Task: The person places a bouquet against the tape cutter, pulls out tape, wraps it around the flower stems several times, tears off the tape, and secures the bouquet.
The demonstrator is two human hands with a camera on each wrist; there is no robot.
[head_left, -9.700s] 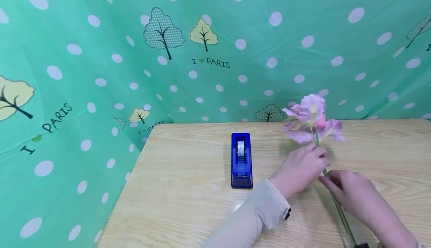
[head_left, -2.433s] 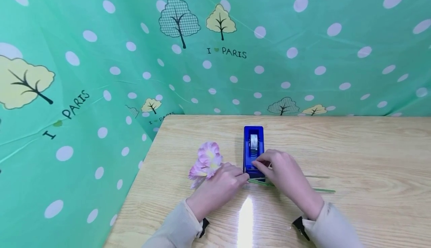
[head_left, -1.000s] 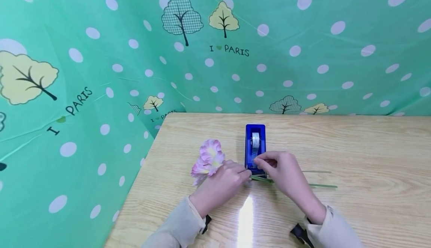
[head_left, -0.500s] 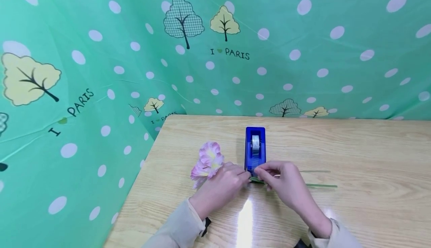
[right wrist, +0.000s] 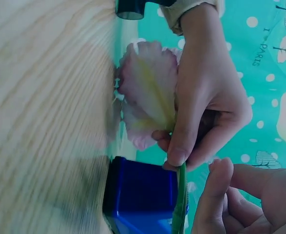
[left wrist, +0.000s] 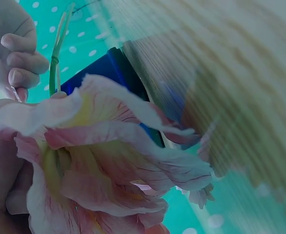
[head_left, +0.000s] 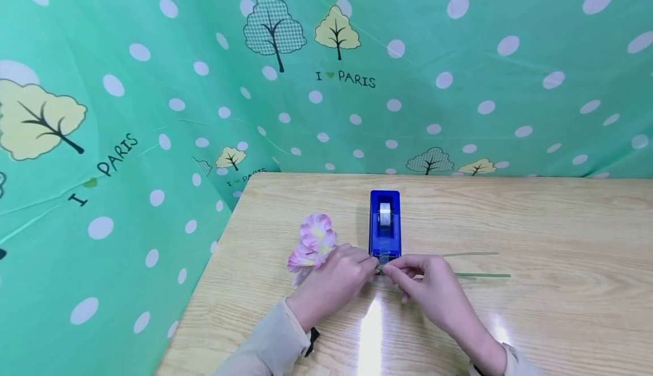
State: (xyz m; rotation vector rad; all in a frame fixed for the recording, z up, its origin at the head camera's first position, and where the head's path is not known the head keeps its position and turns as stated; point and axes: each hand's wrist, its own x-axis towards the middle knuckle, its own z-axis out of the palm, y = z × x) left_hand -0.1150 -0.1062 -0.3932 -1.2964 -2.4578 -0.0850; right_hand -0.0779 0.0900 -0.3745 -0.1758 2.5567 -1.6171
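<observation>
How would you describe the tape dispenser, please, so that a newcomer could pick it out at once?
On the wooden table, look just beyond the left hand and right hand. The tape dispenser sits there, right of the pink flower; its solid, deep blue body sets it apart.

Pink flowers, green stems crosswise at the near end of a blue tape dispenser.

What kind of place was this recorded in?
Probably an indoor tabletop workspace, perhaps screened off for filming; the room beyond is hidden. Signs of it: the wood-grain table, the blue tape dispenser on it, and the green dotted cloth rising behind and to the left.
</observation>
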